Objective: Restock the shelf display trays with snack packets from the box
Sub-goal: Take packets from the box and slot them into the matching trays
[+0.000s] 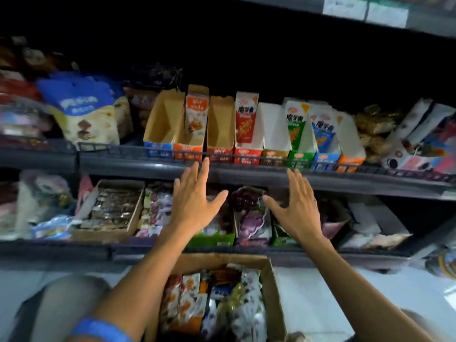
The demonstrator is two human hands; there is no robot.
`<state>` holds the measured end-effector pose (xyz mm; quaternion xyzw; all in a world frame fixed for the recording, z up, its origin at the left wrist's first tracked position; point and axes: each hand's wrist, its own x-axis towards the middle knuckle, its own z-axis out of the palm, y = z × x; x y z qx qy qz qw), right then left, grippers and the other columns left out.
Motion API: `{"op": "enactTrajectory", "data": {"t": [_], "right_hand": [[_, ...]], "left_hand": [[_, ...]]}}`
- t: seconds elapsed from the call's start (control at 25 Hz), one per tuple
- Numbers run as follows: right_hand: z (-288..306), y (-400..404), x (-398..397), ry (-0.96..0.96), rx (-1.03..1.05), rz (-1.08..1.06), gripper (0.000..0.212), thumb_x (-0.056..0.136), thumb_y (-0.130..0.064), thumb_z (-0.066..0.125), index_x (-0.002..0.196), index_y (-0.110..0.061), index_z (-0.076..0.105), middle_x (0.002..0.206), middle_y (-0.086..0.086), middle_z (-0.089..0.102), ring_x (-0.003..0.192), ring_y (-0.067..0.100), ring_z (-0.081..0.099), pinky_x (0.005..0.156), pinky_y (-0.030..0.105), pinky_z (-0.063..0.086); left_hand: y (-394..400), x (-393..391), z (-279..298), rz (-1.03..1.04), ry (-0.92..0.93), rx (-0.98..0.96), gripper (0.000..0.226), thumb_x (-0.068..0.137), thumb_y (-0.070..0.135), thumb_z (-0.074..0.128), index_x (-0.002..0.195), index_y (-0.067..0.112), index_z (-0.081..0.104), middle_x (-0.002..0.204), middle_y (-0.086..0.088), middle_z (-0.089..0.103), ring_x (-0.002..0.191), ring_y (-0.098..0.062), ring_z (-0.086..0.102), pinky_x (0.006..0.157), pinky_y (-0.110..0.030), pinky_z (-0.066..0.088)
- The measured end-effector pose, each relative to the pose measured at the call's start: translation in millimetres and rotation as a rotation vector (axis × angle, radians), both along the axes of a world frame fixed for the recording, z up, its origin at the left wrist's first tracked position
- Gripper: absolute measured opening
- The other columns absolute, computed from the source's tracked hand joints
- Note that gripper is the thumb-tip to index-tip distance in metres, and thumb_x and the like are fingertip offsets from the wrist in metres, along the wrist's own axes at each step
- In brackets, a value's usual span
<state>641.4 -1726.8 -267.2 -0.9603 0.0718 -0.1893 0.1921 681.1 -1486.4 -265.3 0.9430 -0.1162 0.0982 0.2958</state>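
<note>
Cardboard box of snack packets (below both empty hands' grip).

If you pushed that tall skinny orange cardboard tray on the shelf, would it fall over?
Probably a little wobbly. The tall narrow orange cardboard tray looks nearly empty, so likely light and easy to slide. Its neighbours stand close beside it, and the dark shelf rail runs across its front, so it would likely stay upright.
</note>
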Motion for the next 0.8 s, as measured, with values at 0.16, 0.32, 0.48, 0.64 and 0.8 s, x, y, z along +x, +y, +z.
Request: {"op": "enactTrajectory", "data": {"t": [0.16, 0.32, 0.48, 0.64, 0.8], "right_hand": [[-93, 42, -59, 0.247, 0.166, 0.0, 0.092, 0.083, -0.063, 0.059, 0.154, -0.019, 0.019, 0.161, 0.004, 0.018, 0.148, 0.024, 0.016, 0.119, 0.041, 0.022], [-174, 63, -94, 0.632, 0.249, 0.051, 0.082, 0.082, -0.053, 0.066, 0.149, -0.023, 0.028, 0.154, 0.003, 0.033, 0.139, 0.028, 0.035, 0.109, 0.039, 0.035], [-255, 45, -99, 0.939, 0.371, -0.021, 0.068, 0.07, -0.041, 0.077, 0.131, -0.029, 0.047, 0.128, 0.001, 0.06, 0.11, 0.022, 0.061, 0.09, 0.036, 0.053], [-327, 18, -73, 1.067, 0.687, -0.214, 0.062, 0.064, -0.026, 0.087, 0.115, -0.025, 0.052, 0.116, 0.004, 0.065, 0.098, 0.021, 0.063, 0.079, 0.032, 0.056], [-349, 22, -54, 1.12, 0.82, -0.401, 0.072, 0.082, -0.009, 0.073, 0.143, -0.014, 0.036, 0.134, 0.015, 0.054, 0.118, 0.031, 0.055, 0.099, 0.039, 0.048]], "left_hand": [[27, -47, -65, -0.022, 0.221, 0.167, 0.088, 0.095, 0.057, 0.049, 0.159, 0.024, -0.001, 0.167, -0.01, 0.008, 0.153, -0.028, 0.01, 0.123, -0.045, 0.014], [57, -81, -145, -0.012, 0.541, 0.265, 0.086, 0.094, 0.054, 0.054, 0.159, 0.02, 0.009, 0.161, -0.01, 0.027, 0.145, -0.03, 0.032, 0.115, -0.04, 0.033], [69, -99, -219, -0.023, 0.749, 0.251, 0.078, 0.093, 0.043, 0.058, 0.158, 0.024, 0.018, 0.15, -0.01, 0.048, 0.131, -0.03, 0.05, 0.103, -0.038, 0.045], [44, -94, -269, -0.022, 0.742, 0.222, 0.058, 0.095, 0.04, 0.056, 0.149, 0.031, 0.038, 0.149, -0.002, 0.05, 0.132, -0.024, 0.049, 0.108, -0.038, 0.042], [11, -87, -309, -0.118, 0.83, 0.12, 0.058, 0.096, 0.026, 0.058, 0.15, 0.028, 0.039, 0.146, -0.003, 0.052, 0.131, -0.021, 0.05, 0.107, -0.037, 0.044]]}}
